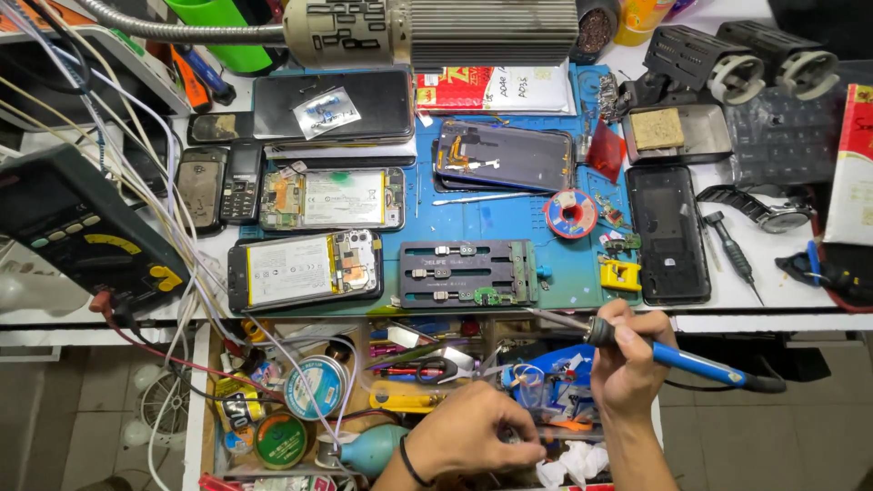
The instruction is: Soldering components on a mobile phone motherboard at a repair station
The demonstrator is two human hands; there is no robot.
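a crowded phone repair bench seen from above, with a blue work mat (509,223) across the white tabletop and an open drawer (205,400) of tools below it. on and beside the mat lie two opened phones (314,268) with batteries showing, one dark phone face up, a stack of back covers (503,156), one empty black phone shell (671,232), and two small keypad phones at the left. a black multimeter (86,232) sits at the left edge, trailing white wires. a metal board holder (466,271) sits mid-mat, clamping one small green circuit board (488,295) at its lower edge. the right hand (627,359) is wrapped closed around a blue-handled soldering iron (673,355), its tip aimed toward that board but just short of it, so the soldering looks not yet begun, as far as can be judged. the left hand (473,436) is down in the drawer, fingers curled over something hidden, near a teal rubber blower (373,447); whether it pinches anything cannot be told. one red-and-white solder spool (570,215) rests on the mat, and one screwdriver (732,255) lies at the right
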